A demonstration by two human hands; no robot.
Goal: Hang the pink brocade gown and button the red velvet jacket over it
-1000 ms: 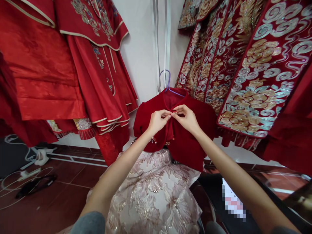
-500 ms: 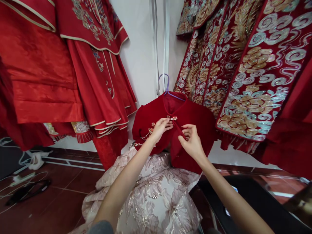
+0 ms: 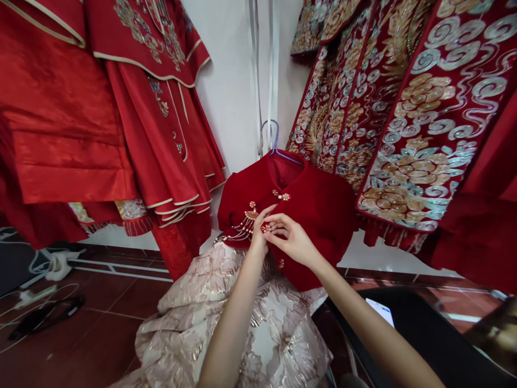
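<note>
Both hands met on the red velvet jacket (image 3: 319, 215) front: left hand (image 3: 258, 229) and right hand (image 3: 293, 240) fingers pinched shut around a beaded clasp (image 3: 266, 228), mostly hidden between the fingertips. Fastened button (image 3: 281, 195) sat just above the fingers, tassel brooch (image 3: 244, 223) just beside the left fingers. Hanger (image 3: 274, 137) hook only partly visible.

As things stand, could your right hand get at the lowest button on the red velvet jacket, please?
Probably yes. The right hand rests on the red velvet jacket at the middle fastening, and the lowest button sits just below it, uncovered, with nothing lying between them.
</note>
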